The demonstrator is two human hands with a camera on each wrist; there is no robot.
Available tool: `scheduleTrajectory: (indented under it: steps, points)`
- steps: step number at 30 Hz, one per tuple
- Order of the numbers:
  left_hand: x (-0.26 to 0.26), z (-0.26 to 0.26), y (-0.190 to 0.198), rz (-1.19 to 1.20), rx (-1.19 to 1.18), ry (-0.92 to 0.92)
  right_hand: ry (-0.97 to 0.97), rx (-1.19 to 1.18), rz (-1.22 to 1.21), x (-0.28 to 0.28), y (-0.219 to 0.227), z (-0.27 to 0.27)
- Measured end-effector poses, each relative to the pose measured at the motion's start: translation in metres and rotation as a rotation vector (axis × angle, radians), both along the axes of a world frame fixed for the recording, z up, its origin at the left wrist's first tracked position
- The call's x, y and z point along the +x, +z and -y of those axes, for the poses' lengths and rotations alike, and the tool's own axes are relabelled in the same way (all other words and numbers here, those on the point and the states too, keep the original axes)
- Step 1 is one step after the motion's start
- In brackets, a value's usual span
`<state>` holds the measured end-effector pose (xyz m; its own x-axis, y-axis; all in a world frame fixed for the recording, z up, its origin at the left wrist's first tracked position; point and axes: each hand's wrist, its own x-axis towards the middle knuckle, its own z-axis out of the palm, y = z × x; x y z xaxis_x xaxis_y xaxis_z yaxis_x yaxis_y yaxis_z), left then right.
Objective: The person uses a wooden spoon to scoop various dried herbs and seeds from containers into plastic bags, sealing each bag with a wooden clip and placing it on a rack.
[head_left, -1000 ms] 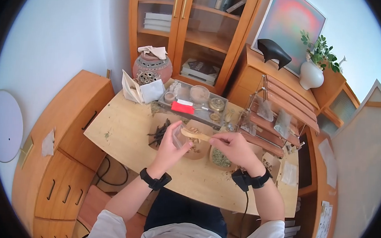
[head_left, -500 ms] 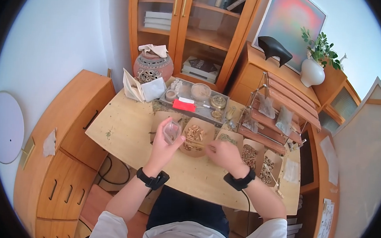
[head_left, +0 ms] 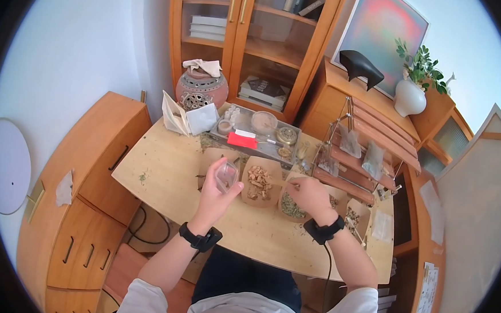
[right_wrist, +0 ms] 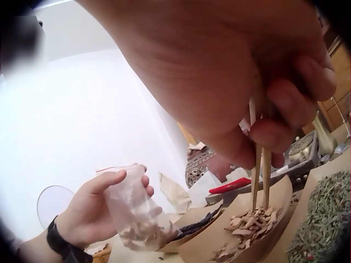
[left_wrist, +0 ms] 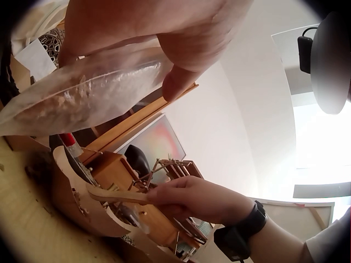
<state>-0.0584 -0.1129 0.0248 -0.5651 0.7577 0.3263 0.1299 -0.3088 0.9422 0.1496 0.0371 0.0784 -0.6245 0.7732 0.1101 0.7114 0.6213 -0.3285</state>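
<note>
My left hand (head_left: 212,203) holds a clear plastic bag (head_left: 226,175) upright between thumb and fingers; in the right wrist view light brown chips lie in the bottom of the bag (right_wrist: 134,213). Pale wooden tweezers (head_left: 276,182) are pinched in my right hand (head_left: 310,198), to the right of the bag and apart from it. Seen from the right wrist, the two prongs of the tweezers (right_wrist: 261,181) point down at wood chips (right_wrist: 249,226) in a paper tray (right_wrist: 192,253); whether they grip a chip I cannot tell.
Paper trays of green herb (head_left: 294,208) and brown pieces (head_left: 353,220) sit to the right, dark sticks (right_wrist: 197,223) to the left of the chips. Behind are a grey tray (head_left: 247,117) with a red item, a wooden rack (head_left: 347,177) and a patterned pot (head_left: 202,89).
A second ago the tweezers were at the bag's mouth; my right hand has since moved down over the chips, then slightly right. My left hand has shifted slightly, still holding the bag.
</note>
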Motion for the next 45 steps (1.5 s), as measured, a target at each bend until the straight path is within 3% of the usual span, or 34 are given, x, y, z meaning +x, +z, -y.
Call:
scheduleTrajectory:
  steps: [6,9,15,18,27,33,37,40,45]
  points:
    - [-0.001,-0.004,-0.004,0.011,0.007,-0.024,0.024,-0.169,0.056,0.001,-0.015,-0.031]
    - [-0.001,-0.005,-0.006,0.017,0.013,-0.029,0.113,-0.136,0.071,-0.005,-0.024,-0.036]
    - [-0.001,-0.001,-0.002,0.014,0.002,-0.019,0.100,0.116,0.188,-0.022,-0.013,-0.008]
    - [-0.003,-0.002,-0.003,-0.008,0.002,-0.017,0.127,0.175,0.137,-0.024,-0.026,-0.012]
    - [-0.002,-0.003,0.003,-0.009,0.004,-0.025,0.174,-0.160,-0.036,-0.017,-0.031,-0.033]
    - [-0.004,-0.009,0.001,-0.018,-0.019,-0.015,0.156,-0.310,-0.250,0.001,-0.010,-0.038]
    - [-0.001,-0.011,0.009,-0.104,-0.079,-0.004,0.204,-0.426,-0.410,0.004,0.039,-0.019]
    - [0.002,-0.016,0.007,-0.157,-0.094,-0.017,0.251,-0.466,-0.417,-0.001,0.068,0.005]
    - [0.007,-0.019,0.008,-0.205,-0.027,-0.034,0.298,-0.426,-0.399,-0.005,0.073,0.020]
